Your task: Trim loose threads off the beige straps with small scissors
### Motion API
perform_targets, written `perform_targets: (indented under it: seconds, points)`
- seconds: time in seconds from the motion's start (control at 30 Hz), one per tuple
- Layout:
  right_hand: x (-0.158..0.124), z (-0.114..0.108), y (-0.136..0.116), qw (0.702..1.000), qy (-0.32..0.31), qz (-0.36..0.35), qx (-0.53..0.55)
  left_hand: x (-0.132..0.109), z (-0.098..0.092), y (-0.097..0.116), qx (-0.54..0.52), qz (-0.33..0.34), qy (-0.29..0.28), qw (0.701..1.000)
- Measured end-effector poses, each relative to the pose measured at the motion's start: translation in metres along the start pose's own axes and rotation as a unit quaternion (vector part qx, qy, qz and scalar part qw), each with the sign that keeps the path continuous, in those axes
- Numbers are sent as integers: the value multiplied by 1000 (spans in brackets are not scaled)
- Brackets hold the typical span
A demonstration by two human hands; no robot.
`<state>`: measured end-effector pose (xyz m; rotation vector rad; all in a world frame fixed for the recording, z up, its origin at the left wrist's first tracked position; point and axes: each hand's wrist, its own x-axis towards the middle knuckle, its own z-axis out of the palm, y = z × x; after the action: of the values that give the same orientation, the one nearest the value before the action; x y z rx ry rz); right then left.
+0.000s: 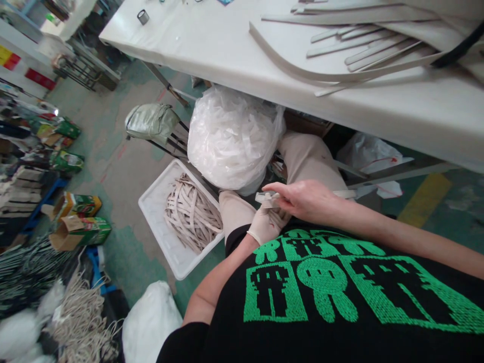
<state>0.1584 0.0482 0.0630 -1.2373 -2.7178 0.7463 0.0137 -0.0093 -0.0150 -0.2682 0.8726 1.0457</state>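
Observation:
My left hand (269, 224), in a pale glove, is closed in front of my lap, its fingers partly hidden by my other hand. Bare, my right hand (302, 199) meets it from the right, its fingers closed too. Between both hands is a pale strip (269, 203), and what looks like its other end shows past the right wrist. A small clear piece (260, 196) sticks out at the fingertips; its kind is unclear. Left of my knees, a white plastic bin (161, 237) holds a heap of beige strips (192, 214).
A large clear bag (234, 136) of white material stands before my knees, beside a stool (151, 121) with a covered seat. The white table (212, 50) carries long beige strips (363, 48). Cartons (81, 232), tangled cords (83, 317) and a white sack (151, 322) lie left.

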Motion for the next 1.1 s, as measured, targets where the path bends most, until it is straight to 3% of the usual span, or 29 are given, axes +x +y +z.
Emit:
perform_targets:
  seconds: [0.17, 0.37, 0.57, 0.67, 0.77, 0.93, 1.1]
  points:
    - [0, -5, 6, 999, 2, 13, 33, -1, -4, 5, -80, 25, -25, 996]
    - [-5, -7, 5, 999, -26, 20, -42, 7, -6, 0, -43, -79, -49, 995]
    - [-13, -12, -3, 997, 7, 2, -73, 2, 4, -3, -33, -49, -61, 996]
    - [-3, -3, -7, 995, -17, 13, -101, 0, 10, -7, -10, -51, -39, 998]
    - [4, 3, -6, 997, -28, 22, -72, -2, 11, -6, -7, -30, -37, 999]
    - [-4, -4, 1, 999, 22, 20, -29, -2, 7, -1, -3, -11, -41, 999]
    - [6, 5, 0, 996, -32, 33, -77, -1, 11, -6, 21, -17, -44, 999]
